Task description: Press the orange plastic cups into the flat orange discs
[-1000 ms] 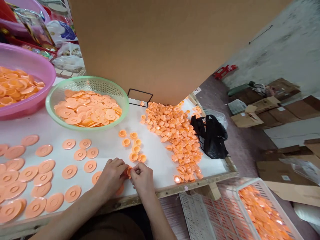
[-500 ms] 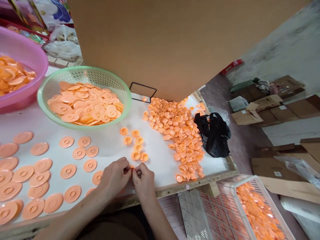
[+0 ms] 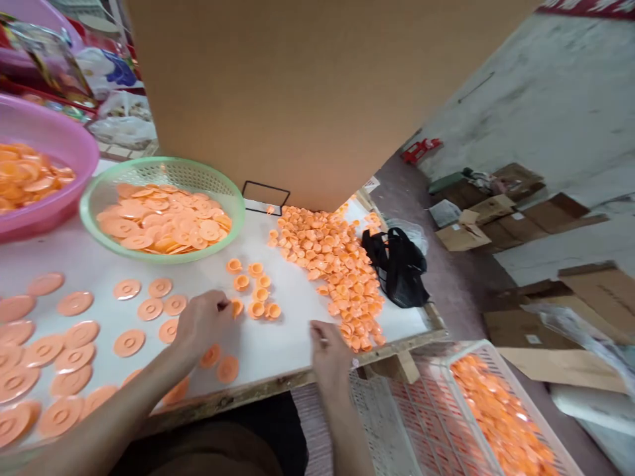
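Observation:
My left hand (image 3: 206, 324) is over the table with its fingers closed at a small orange plastic cup (image 3: 237, 307). This cup is at the left side of a loose group of several like cups (image 3: 256, 309), which stand mostly mouth up. My right hand (image 3: 331, 357), slightly blurred, is at the near left edge of a large heap of orange cups (image 3: 342, 264). Its fingers are partly curled and apart, and no cup shows in them. Flat orange discs with a raised ring (image 3: 129, 342) lie spread on the table's left side; some are partly behind my left forearm.
A green basket (image 3: 237, 228) of orange discs and a pink basin (image 3: 82, 149) of orange pieces stand at the back left. A tall cardboard box (image 3: 278, 99) blocks the back. A black bag (image 3: 399, 271) lies right. Below is a white crate (image 3: 459, 403) of orange pieces.
My hands, together at the table's front edge before, have parted. The left moved up and left to the cup group, the right moved right to the heap. The camera view has shifted.

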`<state>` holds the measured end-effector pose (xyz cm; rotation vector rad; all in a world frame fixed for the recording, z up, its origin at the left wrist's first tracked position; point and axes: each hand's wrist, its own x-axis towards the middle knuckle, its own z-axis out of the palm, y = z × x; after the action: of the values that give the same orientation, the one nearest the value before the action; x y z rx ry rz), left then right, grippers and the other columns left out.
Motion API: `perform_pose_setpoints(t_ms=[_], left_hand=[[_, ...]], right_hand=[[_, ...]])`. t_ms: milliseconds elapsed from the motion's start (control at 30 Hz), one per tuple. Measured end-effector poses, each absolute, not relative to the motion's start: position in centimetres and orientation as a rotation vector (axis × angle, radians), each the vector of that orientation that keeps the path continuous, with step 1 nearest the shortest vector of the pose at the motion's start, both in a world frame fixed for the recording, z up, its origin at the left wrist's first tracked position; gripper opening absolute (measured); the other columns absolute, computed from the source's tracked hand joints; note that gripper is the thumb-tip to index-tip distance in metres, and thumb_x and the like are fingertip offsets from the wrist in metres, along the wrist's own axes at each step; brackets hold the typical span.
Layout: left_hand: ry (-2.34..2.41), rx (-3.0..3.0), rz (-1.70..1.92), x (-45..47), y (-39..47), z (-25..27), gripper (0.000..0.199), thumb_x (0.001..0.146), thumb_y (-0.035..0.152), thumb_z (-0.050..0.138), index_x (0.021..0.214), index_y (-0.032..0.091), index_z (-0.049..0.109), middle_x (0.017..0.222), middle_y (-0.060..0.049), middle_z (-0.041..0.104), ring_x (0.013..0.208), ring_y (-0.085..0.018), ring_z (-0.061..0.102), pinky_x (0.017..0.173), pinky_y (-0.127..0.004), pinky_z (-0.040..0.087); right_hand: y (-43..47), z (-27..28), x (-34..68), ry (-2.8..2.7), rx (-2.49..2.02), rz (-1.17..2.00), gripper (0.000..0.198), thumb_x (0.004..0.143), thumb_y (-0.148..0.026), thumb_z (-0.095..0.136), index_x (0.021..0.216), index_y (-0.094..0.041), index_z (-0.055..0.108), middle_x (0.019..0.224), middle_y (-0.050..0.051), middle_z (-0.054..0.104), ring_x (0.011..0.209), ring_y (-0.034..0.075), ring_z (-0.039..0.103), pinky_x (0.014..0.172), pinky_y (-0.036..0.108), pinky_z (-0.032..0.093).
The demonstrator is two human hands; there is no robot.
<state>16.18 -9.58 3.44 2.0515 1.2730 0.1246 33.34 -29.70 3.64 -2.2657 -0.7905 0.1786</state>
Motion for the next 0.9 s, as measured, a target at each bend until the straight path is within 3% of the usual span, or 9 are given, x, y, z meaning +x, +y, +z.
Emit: perform_pose_setpoints(t_ms=[67,133,400,533,667,900], left_hand=[[1.294,2.007,0.221,15.2,-7.4,3.7,0.026,0.084,0.040,0.050,0.087,0.022,0.069,0.078,-0.002,0.070,0.073,-0.018,0.062,0.059,-0.025,0.037],[1.250,2.024,0.242,13.7,-6.4,3.8,0.027,0.086,0.039,0.049,0.092,0.022,0.069,0.081,-0.002,0.071,0.073,-0.018,0.062,0.063,-0.026,0.040],[0.532,2.469,0.238,10.9,-13.9,2.4,0.014,0.073,0.012,0.064,0.081,0.023,0.068,0.094,-0.004,0.065,0.090,-0.021,0.054,0.076,-0.034,0.035],[0.565,2.476,0.308,12.6,-14.4,1.5,0.010,0.084,0.017,0.062,0.089,0.023,0.068,0.092,-0.005,0.063,0.090,-0.020,0.051,0.077,-0.036,0.032],[0.622,2.415,0.333,12.9,-13.3,0.9,0.024,0.081,0.025,0.069,0.105,0.025,0.066,0.099,-0.005,0.063,0.095,-0.022,0.051,0.079,-0.037,0.032],[0.642,2.383,0.343,12.9,-13.4,0.2,0.007,0.086,0.028,0.064,0.090,0.025,0.069,0.093,-0.004,0.062,0.091,-0.021,0.050,0.077,-0.037,0.029]], right_hand=[[-32.7,3.9,37.0,-0.803,-2.501,-0.037,0.026,0.074,-0.028,0.055,0.090,-0.017,0.071,0.093,0.014,0.068,0.086,0.027,0.061,0.077,0.038,0.049],[-34.5,3.4,39.3,-0.784,-2.648,-0.023,0.021,0.070,-0.026,0.056,0.082,-0.018,0.072,0.086,0.013,0.066,0.080,0.028,0.061,0.073,0.039,0.048],[-29.1,1.3,35.2,-0.984,-2.380,0.142,0.020,0.083,-0.027,0.050,0.080,-0.019,0.069,0.082,0.007,0.062,0.073,0.020,0.061,0.071,0.033,0.049],[-27.2,2.2,34.3,-1.055,-2.291,0.195,0.018,0.083,-0.024,0.052,0.081,-0.019,0.069,0.081,0.006,0.059,0.069,0.018,0.060,0.067,0.031,0.049],[-27.1,3.6,33.7,-1.042,-2.230,0.152,0.019,0.085,-0.023,0.051,0.075,-0.020,0.066,0.082,0.004,0.058,0.074,0.018,0.059,0.067,0.029,0.048],[-25.1,2.0,27.8,-0.938,-2.130,0.565,0.010,0.082,-0.019,0.053,0.078,-0.020,0.061,0.073,0.001,0.064,0.067,0.016,0.060,0.060,0.024,0.047]])
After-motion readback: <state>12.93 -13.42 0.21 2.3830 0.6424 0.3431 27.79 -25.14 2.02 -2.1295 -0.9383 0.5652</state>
